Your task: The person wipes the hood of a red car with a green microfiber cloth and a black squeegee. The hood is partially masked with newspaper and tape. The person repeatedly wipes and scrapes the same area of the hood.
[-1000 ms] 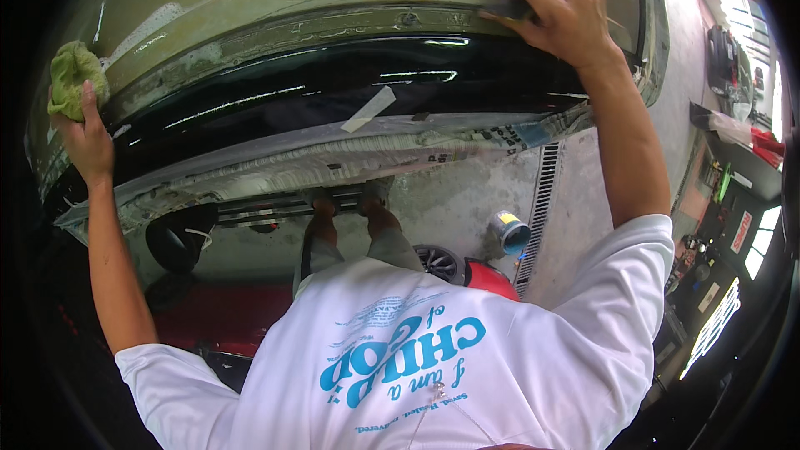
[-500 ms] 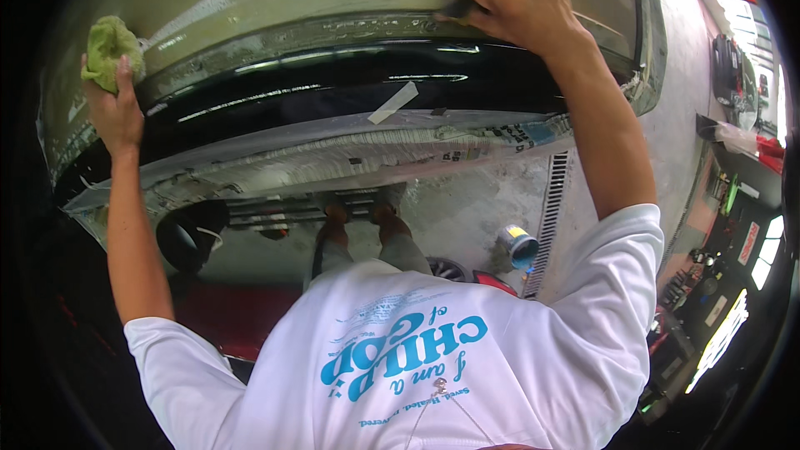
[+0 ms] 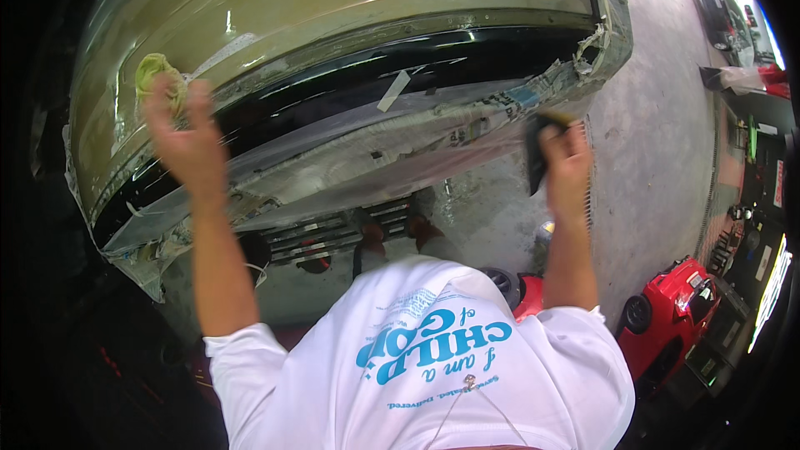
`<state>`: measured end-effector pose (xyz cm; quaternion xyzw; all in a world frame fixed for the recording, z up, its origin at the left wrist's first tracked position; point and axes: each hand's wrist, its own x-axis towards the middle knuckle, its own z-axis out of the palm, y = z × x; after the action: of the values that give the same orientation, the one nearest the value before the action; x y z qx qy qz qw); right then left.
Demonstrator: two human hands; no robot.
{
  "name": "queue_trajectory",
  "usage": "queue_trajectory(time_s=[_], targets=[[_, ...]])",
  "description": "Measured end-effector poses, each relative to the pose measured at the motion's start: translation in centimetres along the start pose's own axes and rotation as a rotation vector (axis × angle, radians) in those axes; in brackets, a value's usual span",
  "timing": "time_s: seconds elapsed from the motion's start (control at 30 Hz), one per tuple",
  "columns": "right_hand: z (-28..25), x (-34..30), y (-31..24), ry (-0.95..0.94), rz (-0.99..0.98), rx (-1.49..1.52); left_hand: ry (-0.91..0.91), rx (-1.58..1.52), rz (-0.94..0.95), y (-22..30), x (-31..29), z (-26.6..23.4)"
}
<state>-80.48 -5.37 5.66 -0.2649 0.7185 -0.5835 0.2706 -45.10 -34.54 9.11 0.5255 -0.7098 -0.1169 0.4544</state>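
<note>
A wet, olive-gold car body panel (image 3: 358, 0) stretches across the top, with a glossy black strip (image 3: 333, 75) below it. My left hand (image 3: 187, 146), blurred by motion, has its fingers and thumb around a crumpled lime-green cloth (image 3: 152, 75) against the panel's left part. Away from the car, my right hand (image 3: 568, 162) grips a dark, flat, flexible piece that looks like sandpaper (image 3: 537, 154), with a yellowish part at its upper edge. It hangs in the air over the floor, right of the masking paper.
Newspaper and plastic masking (image 3: 333, 162) hang along the car's lower edge, torn at the right corner. A loose strip of tape (image 3: 393, 90) sticks to the black part. Behind me stand a red car (image 3: 667, 317) and a shelf of tools at the right. A floor grate runs below.
My right hand has come off the panel, moving down and toward me with the dark piece. My view has shifted, and my left hand stays at the cloth.
</note>
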Motion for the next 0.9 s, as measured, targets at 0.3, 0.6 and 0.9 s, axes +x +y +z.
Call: queue_trajectory(time_s=[0.3, 0.6, 0.9], targets=[[6.3, -9.3, 2.8, -0.012, 0.325, 0.392, -1.349, -0.772, -0.739, 14.2, -20.3, 4.1], [-1.0, -9.5, 1.8, -0.133, 0.097, 0.156, -1.528, -0.809, -0.796, 17.4, -18.1, 5.8], [-4.3, -9.4, -0.5, -0.227, -0.079, 0.317, -1.605, -0.738, -0.660, 20.5, -18.1, 8.1]])
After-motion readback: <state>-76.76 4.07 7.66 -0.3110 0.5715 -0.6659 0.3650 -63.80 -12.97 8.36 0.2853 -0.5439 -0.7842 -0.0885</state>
